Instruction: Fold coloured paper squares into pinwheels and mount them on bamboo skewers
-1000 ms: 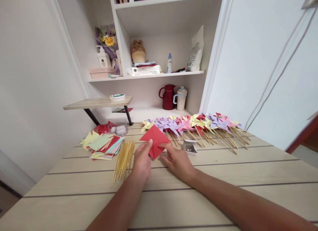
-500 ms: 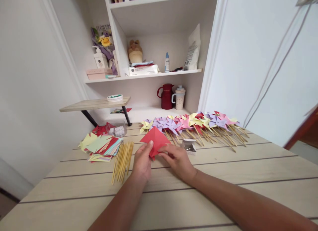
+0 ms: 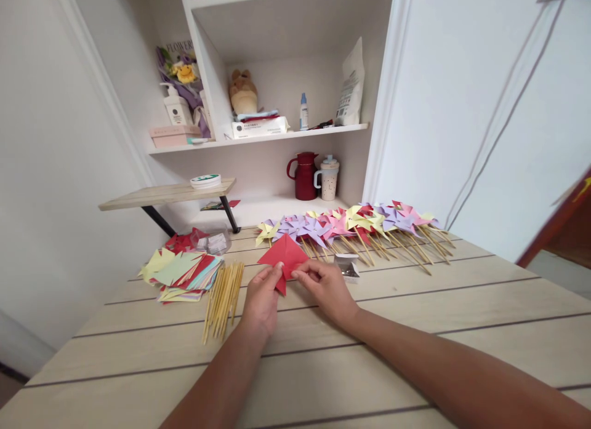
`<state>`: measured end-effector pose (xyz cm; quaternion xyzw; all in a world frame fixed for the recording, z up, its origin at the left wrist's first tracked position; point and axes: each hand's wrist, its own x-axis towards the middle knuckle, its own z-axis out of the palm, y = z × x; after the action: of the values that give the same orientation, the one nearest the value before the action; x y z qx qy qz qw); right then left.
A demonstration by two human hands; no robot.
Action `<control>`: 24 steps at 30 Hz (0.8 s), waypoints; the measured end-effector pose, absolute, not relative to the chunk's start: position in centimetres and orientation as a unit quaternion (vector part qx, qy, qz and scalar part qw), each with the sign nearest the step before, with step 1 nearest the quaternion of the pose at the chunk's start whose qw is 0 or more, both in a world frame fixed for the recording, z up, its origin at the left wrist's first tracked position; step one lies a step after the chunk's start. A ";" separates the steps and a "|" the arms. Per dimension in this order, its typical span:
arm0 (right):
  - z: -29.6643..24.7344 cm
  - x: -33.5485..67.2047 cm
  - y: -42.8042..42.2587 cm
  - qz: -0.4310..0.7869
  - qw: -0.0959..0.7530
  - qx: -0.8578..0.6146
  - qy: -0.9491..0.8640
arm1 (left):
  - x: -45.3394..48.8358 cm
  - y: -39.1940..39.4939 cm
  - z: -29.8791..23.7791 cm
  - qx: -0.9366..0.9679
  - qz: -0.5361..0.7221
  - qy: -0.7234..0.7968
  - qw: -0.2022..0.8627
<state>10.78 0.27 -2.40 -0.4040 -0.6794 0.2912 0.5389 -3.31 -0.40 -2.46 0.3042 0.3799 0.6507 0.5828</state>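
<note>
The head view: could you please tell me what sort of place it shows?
Probably a room at home used for papercraft: paper pinwheels and loose sticks lie on the table, with a plush toy shelved behind.

Just 1 camera is at work here, worn on the person's head above the near side of the table (image 3: pixel 314 380). It faces forward and down across the table, near to the left hand (image 3: pixel 263 296) and right hand (image 3: pixel 325 287), with 2 forearms (image 3: pixel 217 373) running in from below. It takes in a broad sweep: the bookcase (image 3: pixel 277 41) behind the table, farther off, and the wall (image 3: pixel 443 109) to the table's right.
</note>
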 end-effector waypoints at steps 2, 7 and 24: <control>-2.4 10.7 0.4 0.290 0.540 -0.415 -0.672 | -3.2 -0.5 -2.4 0.309 0.648 0.377 0.585; -2.4 10.7 0.6 0.297 0.544 -0.423 -0.661 | -3.2 -0.4 -2.4 0.305 0.642 0.383 0.590; -2.7 10.6 1.0 0.286 0.548 -0.410 -0.671 | -3.0 -0.4 -2.5 0.334 0.663 0.402 0.536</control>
<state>10.64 0.97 -2.73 -0.4103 -0.6705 0.2865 0.5476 -3.04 -0.40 -2.53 0.3345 0.4022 0.6629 0.5356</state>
